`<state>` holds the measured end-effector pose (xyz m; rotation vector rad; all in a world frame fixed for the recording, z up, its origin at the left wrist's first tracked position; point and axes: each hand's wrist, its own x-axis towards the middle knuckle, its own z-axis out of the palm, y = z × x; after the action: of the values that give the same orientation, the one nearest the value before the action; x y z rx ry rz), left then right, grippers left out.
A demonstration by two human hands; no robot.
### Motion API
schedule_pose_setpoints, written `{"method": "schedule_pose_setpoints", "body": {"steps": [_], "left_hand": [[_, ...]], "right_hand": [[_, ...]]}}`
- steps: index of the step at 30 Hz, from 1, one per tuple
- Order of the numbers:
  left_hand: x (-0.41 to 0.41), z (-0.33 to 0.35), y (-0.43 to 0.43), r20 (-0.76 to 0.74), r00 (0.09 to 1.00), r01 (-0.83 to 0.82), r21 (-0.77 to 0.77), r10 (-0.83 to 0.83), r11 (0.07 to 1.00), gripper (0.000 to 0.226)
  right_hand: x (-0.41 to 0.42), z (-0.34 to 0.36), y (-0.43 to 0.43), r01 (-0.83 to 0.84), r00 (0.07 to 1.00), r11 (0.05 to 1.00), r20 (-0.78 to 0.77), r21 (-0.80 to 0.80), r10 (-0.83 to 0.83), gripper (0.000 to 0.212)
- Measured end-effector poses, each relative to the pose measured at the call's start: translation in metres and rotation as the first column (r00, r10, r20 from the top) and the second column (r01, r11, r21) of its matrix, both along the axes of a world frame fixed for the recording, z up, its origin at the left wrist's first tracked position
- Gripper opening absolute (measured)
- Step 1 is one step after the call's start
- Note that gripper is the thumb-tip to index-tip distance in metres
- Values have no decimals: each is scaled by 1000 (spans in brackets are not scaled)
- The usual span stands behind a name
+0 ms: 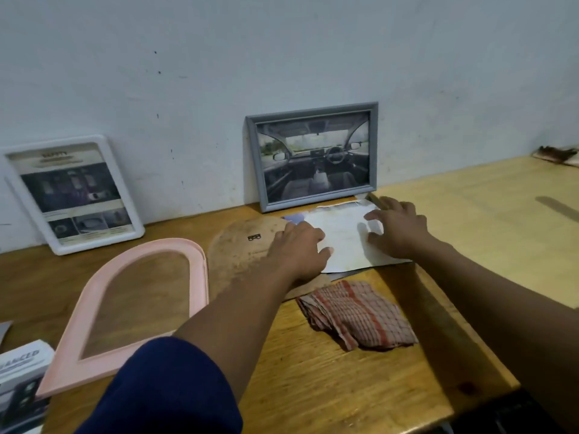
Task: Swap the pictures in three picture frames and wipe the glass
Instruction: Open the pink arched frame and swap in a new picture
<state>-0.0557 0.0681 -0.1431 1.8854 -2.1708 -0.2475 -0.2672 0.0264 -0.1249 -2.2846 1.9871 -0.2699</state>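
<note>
A pale sheet of paper (pixel 341 236) lies face down on the wooden table (pixel 313 371), below a grey frame (pixel 313 156) with a car-interior picture that leans on the wall. My left hand (pixel 297 252) rests on the sheet's left edge, fingers spread. My right hand (pixel 398 228) presses its right side with loosely bent fingers. A pink arched frame (pixel 200 277) lies flat at left, with no picture in it. Its brown arched backing board (pixel 241 245) lies between that frame and the sheet. A white frame (pixel 73 192) with a printed page leans on the wall at far left.
A red-checked cloth (pixel 357 314) lies crumpled just in front of the sheet. Printed brochures (pixel 22 380) sit at the table's near left corner. A second, lighter table (pixel 488 214) adjoins on the right. The pale wall (pixel 282 57) closes the back.
</note>
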Motion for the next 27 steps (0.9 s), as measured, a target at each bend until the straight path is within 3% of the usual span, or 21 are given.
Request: {"method": "schedule_pose_setpoints", "body": {"steps": [3, 6, 9, 14, 21, 27], "left_hand": [[-2, 1, 0, 55, 998, 4, -18, -3, 1000, 51], [3, 4, 2, 76, 997, 32, -2, -32, 999, 51], [9, 12, 12, 11, 999, 37, 5, -37, 999, 53], [50, 29, 31, -61, 998, -29, -68, 25, 997, 52], [183, 35, 101, -159, 918, -372, -31, 362, 928, 52], [269, 26, 166, -178, 793, -579, 79, 583, 811, 57]], "right_hand": [[17, -12, 2, -101, 994, 993, -35, 53, 103, 42], [23, -10, 5, -100, 994, 993, -42, 70, 103, 43], [26, 1, 10, -105, 991, 994, -74, 44, 108, 44], [75, 30, 22, -232, 966, 971, 104, -53, 236, 39], [213, 47, 71, -451, 853, 892, 301, 19, 425, 36], [296, 19, 105, -443, 889, 895, 159, 53, 430, 39]]}}
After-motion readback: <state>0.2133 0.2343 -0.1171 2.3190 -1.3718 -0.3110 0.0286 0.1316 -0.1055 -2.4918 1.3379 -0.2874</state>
